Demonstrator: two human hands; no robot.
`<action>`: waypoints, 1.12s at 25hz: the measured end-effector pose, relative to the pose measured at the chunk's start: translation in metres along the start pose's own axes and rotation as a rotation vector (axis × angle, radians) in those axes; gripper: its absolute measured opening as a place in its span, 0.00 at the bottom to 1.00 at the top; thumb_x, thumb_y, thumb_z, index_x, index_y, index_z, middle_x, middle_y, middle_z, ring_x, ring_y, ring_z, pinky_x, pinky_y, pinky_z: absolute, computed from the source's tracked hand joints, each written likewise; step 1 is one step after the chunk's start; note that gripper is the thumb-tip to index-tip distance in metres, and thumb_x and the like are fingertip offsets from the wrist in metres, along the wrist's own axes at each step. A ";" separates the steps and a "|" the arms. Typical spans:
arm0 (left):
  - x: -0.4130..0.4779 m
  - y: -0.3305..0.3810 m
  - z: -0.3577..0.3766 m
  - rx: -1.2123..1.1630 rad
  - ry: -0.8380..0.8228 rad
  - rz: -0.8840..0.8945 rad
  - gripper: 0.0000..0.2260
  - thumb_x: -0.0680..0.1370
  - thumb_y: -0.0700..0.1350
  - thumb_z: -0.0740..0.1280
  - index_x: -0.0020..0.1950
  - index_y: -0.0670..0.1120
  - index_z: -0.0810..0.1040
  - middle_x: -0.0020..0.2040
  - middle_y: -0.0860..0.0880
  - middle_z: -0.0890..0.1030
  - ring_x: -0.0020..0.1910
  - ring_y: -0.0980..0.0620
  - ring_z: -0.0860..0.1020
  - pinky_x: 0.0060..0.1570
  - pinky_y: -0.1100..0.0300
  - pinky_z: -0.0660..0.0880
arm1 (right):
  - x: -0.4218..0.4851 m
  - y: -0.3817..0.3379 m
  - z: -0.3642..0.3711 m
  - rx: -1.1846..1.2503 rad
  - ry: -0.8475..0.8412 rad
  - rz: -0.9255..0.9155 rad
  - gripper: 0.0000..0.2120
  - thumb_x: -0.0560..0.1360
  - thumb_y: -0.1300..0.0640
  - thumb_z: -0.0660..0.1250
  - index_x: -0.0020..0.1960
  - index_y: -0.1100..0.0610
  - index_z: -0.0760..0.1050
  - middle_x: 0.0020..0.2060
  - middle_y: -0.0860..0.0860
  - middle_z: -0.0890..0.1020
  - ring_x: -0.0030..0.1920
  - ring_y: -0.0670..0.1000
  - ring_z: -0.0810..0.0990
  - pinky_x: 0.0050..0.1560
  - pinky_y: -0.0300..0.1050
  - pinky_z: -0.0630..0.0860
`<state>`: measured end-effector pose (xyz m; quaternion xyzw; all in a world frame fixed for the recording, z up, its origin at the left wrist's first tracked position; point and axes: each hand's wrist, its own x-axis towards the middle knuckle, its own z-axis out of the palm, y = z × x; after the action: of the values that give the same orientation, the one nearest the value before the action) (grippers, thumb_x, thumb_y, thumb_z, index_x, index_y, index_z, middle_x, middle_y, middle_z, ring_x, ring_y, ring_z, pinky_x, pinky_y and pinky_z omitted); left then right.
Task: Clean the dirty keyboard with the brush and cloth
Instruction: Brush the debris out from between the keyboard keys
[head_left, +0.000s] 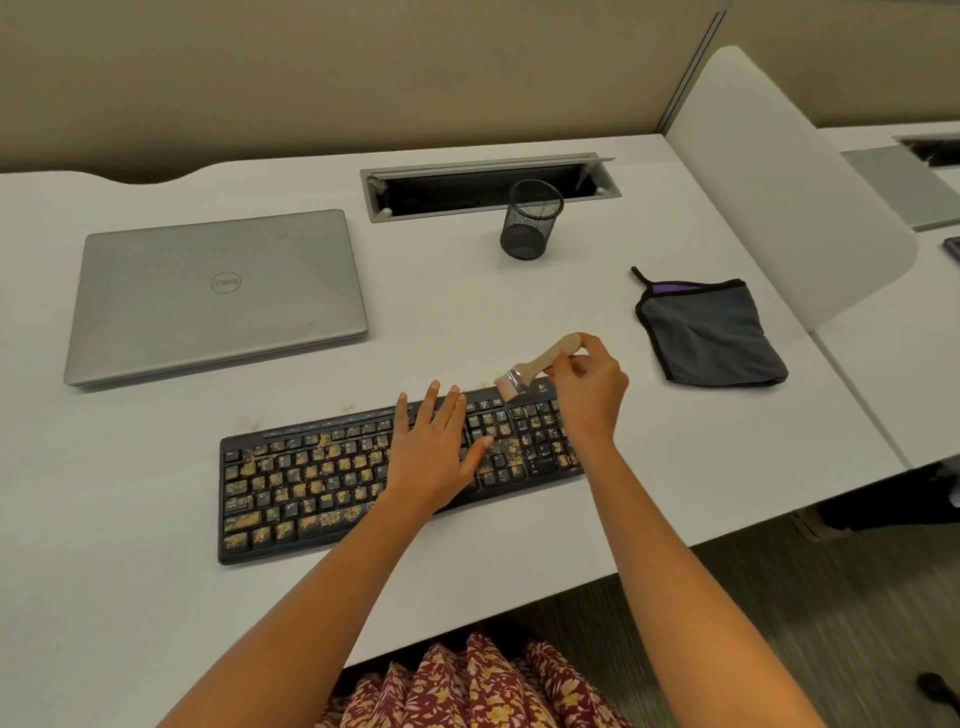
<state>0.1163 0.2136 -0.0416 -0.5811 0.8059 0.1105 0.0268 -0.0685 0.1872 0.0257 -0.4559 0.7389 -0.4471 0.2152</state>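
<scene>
On the white desk (467, 322) right in front of me, the black keyboard (311, 488) is lying at a slight angle, its right end farther from me than its left. Tan, crumb-like grit is clinging to most of its keys, thick across the letter rows and the number pad. My left hand (434, 452) is resting flat on the middle of the keyboard, fingers straight and spread, palm down on the keys. My right hand (587, 389) is hovering over the number pad, its fingers curling round the pale wooden handle of the small brush (540, 364); the bristles are pointing down and touching the keyboard's top edge near its right corner. Well off to the right, the folded grey cloth (711, 338) with black trim is sitting on the desk, apart from both hands.
</scene>
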 end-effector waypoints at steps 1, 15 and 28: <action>0.001 -0.001 0.000 0.005 -0.004 0.009 0.42 0.74 0.68 0.29 0.81 0.48 0.52 0.81 0.50 0.52 0.80 0.49 0.41 0.75 0.39 0.37 | 0.002 0.003 -0.005 -0.014 0.015 0.006 0.06 0.77 0.63 0.65 0.51 0.54 0.77 0.33 0.54 0.84 0.36 0.55 0.84 0.37 0.48 0.81; -0.026 -0.058 0.000 0.003 0.030 -0.130 0.41 0.75 0.68 0.32 0.81 0.47 0.51 0.81 0.48 0.51 0.80 0.49 0.42 0.76 0.41 0.39 | -0.026 -0.036 0.039 -0.248 -0.188 -0.371 0.04 0.80 0.58 0.61 0.48 0.55 0.74 0.31 0.51 0.81 0.30 0.50 0.81 0.29 0.44 0.78; -0.092 -0.137 -0.004 -0.092 0.155 -0.372 0.39 0.77 0.68 0.37 0.80 0.46 0.58 0.80 0.47 0.58 0.80 0.48 0.49 0.76 0.41 0.43 | -0.074 -0.084 0.106 -0.137 -0.352 -0.433 0.07 0.79 0.60 0.64 0.55 0.57 0.78 0.34 0.50 0.82 0.31 0.45 0.78 0.32 0.25 0.67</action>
<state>0.2755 0.2569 -0.0420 -0.7274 0.6783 0.0954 -0.0419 0.0852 0.1863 0.0377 -0.6873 0.6038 -0.3457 0.2084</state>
